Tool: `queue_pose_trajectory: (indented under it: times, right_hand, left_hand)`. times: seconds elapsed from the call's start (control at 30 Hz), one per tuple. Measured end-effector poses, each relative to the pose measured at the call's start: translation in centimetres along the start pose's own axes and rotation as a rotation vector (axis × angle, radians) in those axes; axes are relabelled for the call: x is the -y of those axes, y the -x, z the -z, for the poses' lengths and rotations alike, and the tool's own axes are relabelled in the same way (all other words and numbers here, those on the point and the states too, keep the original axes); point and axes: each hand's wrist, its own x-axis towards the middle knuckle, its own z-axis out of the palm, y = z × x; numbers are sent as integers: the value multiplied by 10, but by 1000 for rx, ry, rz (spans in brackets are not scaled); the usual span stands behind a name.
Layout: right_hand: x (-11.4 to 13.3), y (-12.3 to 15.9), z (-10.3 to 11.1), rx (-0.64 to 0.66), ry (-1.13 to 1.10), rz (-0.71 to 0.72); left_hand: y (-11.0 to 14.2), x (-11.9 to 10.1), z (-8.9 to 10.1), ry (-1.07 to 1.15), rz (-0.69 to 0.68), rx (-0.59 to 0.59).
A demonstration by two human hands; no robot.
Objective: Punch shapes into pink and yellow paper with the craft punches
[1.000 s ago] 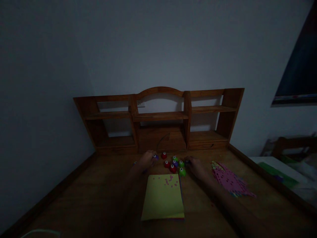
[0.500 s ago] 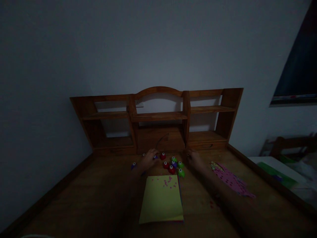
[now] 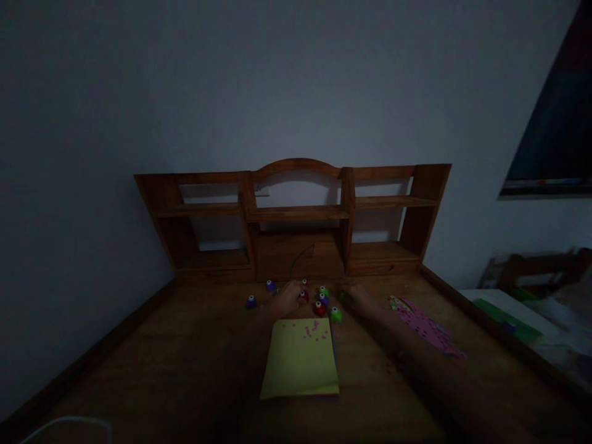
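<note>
The room is dim. My left hand (image 3: 285,298) rests on the wooden desk (image 3: 185,345) among small round craft punches, its fingertips at a red punch (image 3: 304,295). Whether it grips that punch is too dark to tell. My right hand (image 3: 355,296) reaches toward a green punch (image 3: 324,290) near the shelf; its fingers are hard to make out. Another red punch (image 3: 319,308) and a green punch (image 3: 336,314) lie between my hands. Two purple punches (image 3: 251,302) sit to the left. A yellow paper stack (image 3: 301,359) with pink punched bits lies in front.
A wooden shelf unit (image 3: 296,216) stands at the desk's back against the wall. A pile of pink punched paper (image 3: 423,325) lies at the right. A bed or bench with green things (image 3: 509,314) is beyond the desk's right edge.
My left hand has slid right, from the purple punches to the red one, leaving two purple punches on the left. My right hand moved back toward the shelf. The view tilted slightly.
</note>
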Motion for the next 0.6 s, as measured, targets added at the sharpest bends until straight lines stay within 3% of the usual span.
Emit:
queue_pose_trajectory:
  times: [0.13, 0.23, 0.33, 0.43, 0.6]
  right_hand:
    - [18, 7, 19, -84, 20, -71]
    - [38, 15, 28, -31, -66, -23]
    - [51, 22, 25, 97, -130, 50]
    - [50, 25, 15, 129, -102, 23]
    - [32, 25, 11, 32, -30, -21]
  left_hand:
    - [2, 0, 10, -89, -18, -94]
    - [-2, -11, 15, 52, -14, -134]
    - [-7, -27, 10, 305, 12, 43]
    - [-8, -40, 3, 353, 11, 194]
    - [-5, -54, 0, 255, -35, 150]
